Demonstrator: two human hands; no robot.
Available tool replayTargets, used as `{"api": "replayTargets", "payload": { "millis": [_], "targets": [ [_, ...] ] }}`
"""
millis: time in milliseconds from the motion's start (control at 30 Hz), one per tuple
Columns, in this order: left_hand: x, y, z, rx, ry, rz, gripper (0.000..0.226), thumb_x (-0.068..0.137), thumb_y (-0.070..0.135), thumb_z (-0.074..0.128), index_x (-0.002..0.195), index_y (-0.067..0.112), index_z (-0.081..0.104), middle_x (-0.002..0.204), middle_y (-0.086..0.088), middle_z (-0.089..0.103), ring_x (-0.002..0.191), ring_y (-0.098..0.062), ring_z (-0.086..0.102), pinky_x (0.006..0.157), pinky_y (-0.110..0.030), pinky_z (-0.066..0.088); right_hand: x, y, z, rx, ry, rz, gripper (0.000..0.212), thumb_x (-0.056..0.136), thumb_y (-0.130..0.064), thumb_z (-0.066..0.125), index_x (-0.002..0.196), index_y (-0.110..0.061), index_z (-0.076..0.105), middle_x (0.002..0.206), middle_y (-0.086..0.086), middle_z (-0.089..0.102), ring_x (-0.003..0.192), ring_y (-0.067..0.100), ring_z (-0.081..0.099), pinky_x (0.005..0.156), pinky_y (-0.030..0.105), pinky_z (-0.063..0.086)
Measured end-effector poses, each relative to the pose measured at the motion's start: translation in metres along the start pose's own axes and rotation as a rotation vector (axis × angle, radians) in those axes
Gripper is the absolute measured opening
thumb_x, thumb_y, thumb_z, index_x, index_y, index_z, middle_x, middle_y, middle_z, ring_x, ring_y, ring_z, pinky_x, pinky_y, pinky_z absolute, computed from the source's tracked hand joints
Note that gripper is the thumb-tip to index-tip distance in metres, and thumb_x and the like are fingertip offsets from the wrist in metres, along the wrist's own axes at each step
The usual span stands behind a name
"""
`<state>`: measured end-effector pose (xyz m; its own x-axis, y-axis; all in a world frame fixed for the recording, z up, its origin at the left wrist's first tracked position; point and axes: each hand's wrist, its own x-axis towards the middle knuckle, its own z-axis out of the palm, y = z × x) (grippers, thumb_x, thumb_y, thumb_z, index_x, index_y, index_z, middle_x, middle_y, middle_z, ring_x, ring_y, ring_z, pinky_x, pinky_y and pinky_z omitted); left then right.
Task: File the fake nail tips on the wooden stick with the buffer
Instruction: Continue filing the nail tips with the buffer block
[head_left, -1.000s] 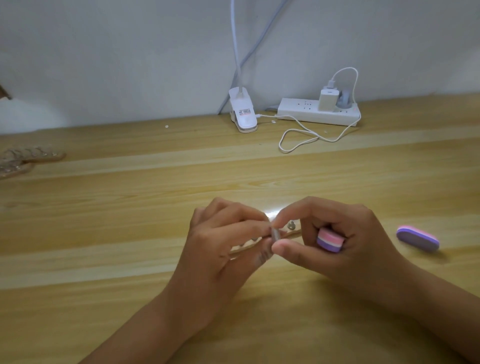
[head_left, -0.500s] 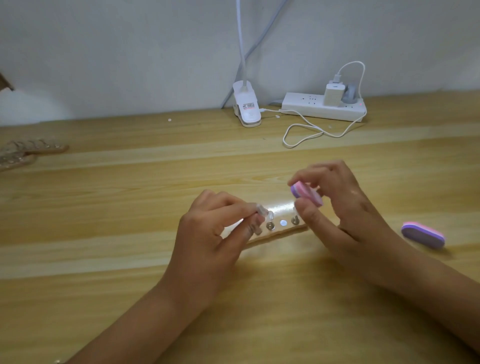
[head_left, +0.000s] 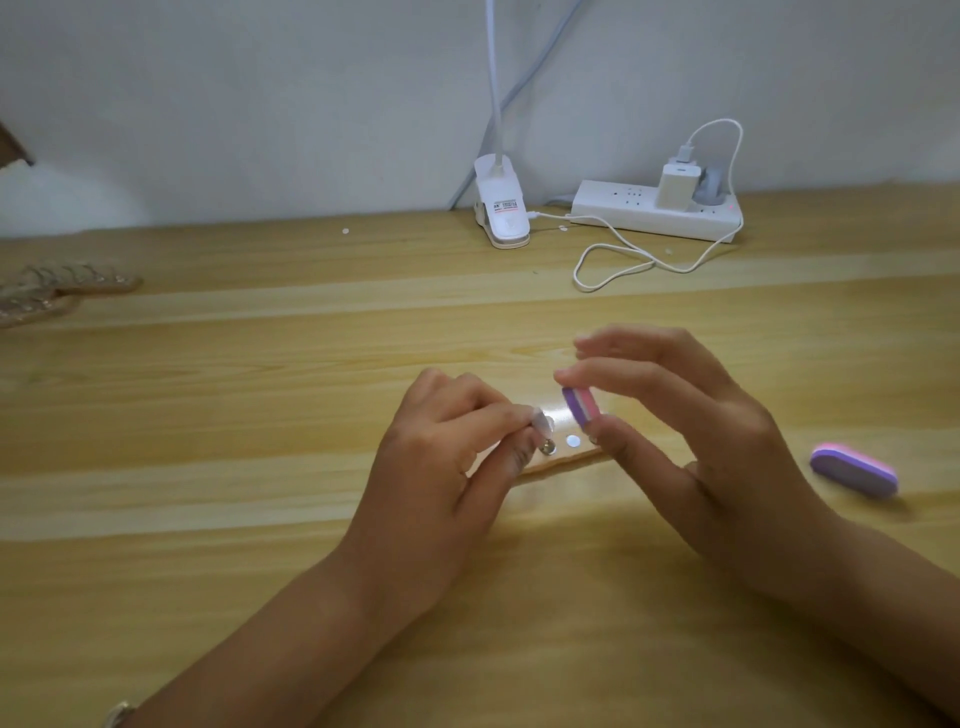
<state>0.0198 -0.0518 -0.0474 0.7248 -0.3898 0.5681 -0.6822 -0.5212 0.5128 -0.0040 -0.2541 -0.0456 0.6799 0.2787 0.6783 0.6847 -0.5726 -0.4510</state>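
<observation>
The wooden stick (head_left: 563, 454) is a flat, pale strip lying on the tabletop (head_left: 260, 415) between the two hands, its left end hidden behind the left hand (head_left: 441, 457). Two small round metal studs (head_left: 573, 441) glint on its top face.

The fake nail tip (head_left: 540, 422) is clear, glossy and curved. It is pinched between the left thumb and forefinger just above the nearer stud; contact with the stud: cannot tell. The other left fingers are curled under.

The buffer (head_left: 581, 405) is a small oblong foam block in purple and pink layers, held on edge. The right hand (head_left: 691, 431) pinches it, thumb below and forefinger above, with the other fingers loosely spread. It is near the nail tip but not touching.

A second buffer (head_left: 854, 469) in the same colours lies flat to the right.

At the far edge are a white power strip (head_left: 623, 213), a charger (head_left: 678, 184), a looped white cable (head_left: 618, 260) and a white clip (head_left: 501, 213).
</observation>
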Motion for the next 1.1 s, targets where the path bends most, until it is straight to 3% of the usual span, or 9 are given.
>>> {"api": "replayTargets", "payload": {
  "millis": [67,167,333,500,700,800,900,1100],
  "targets": [
    [0.000,0.000,0.000,-0.004,0.003,-0.010,0.014,0.093,0.020,0.060,0.091,0.018,0.074,0.085,0.008,0.062,0.083,-0.019,0.050,0.078,-0.023,0.037,-0.001,0.002,0.000,0.017,-0.028,0.014,0.031,0.095,-0.004,0.061,0.124,-0.013,0.063,0.119,0.005,0.064,0.112,0.013,0.062,0.094,0.033,0.053],
    [-0.001,0.000,0.000,0.012,-0.010,0.000,0.013,0.093,0.018,0.061,0.093,0.017,0.073,0.085,0.006,0.062,0.082,-0.019,0.048,0.078,-0.023,0.036,-0.004,0.002,0.003,-0.003,-0.012,-0.028,0.027,0.094,-0.007,0.066,0.121,-0.009,0.065,0.111,0.003,0.069,0.101,0.013,0.067,0.087,0.033,0.054],
    [-0.001,-0.002,-0.001,0.079,-0.024,0.010,0.015,0.090,0.015,0.061,0.093,0.018,0.075,0.083,0.006,0.059,0.080,-0.019,0.046,0.077,-0.021,0.033,-0.005,0.005,0.004,-0.117,-0.035,-0.150,0.018,0.096,0.000,0.061,0.109,-0.001,0.073,0.113,0.008,0.069,0.104,0.021,0.066,0.090,0.033,0.052],
    [-0.001,-0.002,0.001,0.120,-0.002,0.005,0.014,0.091,0.016,0.062,0.092,0.017,0.076,0.082,0.005,0.059,0.079,-0.021,0.046,0.076,-0.020,0.033,-0.004,0.007,0.006,-0.132,0.015,-0.095,0.018,0.094,0.000,0.062,0.109,0.000,0.073,0.111,0.010,0.069,0.103,0.020,0.067,0.092,0.031,0.052],
    [-0.002,-0.002,0.000,0.135,-0.007,0.041,0.014,0.090,0.012,0.062,0.090,0.016,0.075,0.081,0.005,0.060,0.078,-0.019,0.045,0.075,-0.022,0.033,-0.006,0.003,0.011,-0.144,-0.017,-0.154,0.021,0.092,0.006,0.062,0.109,0.000,0.074,0.112,0.011,0.069,0.103,0.022,0.067,0.092,0.030,0.052],
    [-0.001,-0.002,0.001,0.121,-0.008,0.032,0.014,0.091,0.017,0.062,0.090,0.017,0.076,0.081,0.005,0.060,0.079,-0.020,0.047,0.075,-0.025,0.036,-0.003,0.006,0.007,-0.120,-0.001,-0.097,0.020,0.093,0.004,0.062,0.110,-0.001,0.073,0.112,0.011,0.068,0.103,0.020,0.067,0.092,0.031,0.053],
    [-0.001,-0.002,0.000,0.091,-0.022,0.027,0.020,0.094,0.026,0.057,0.094,0.019,0.076,0.082,0.006,0.061,0.079,-0.018,0.045,0.074,-0.019,0.034,-0.006,0.000,0.014,-0.102,-0.029,-0.166,0.019,0.096,0.003,0.059,0.109,0.000,0.073,0.114,0.010,0.068,0.105,0.021,0.067,0.093,0.029,0.052],
    [-0.001,-0.002,0.000,0.088,-0.013,0.005,0.015,0.090,0.018,0.062,0.093,0.018,0.077,0.081,0.007,0.061,0.079,-0.016,0.045,0.075,-0.020,0.034,-0.004,0.004,0.007,-0.121,-0.007,-0.119,0.019,0.094,0.003,0.062,0.108,-0.001,0.073,0.112,0.010,0.068,0.103,0.020,0.067,0.091,0.031,0.053]
  ]
}}
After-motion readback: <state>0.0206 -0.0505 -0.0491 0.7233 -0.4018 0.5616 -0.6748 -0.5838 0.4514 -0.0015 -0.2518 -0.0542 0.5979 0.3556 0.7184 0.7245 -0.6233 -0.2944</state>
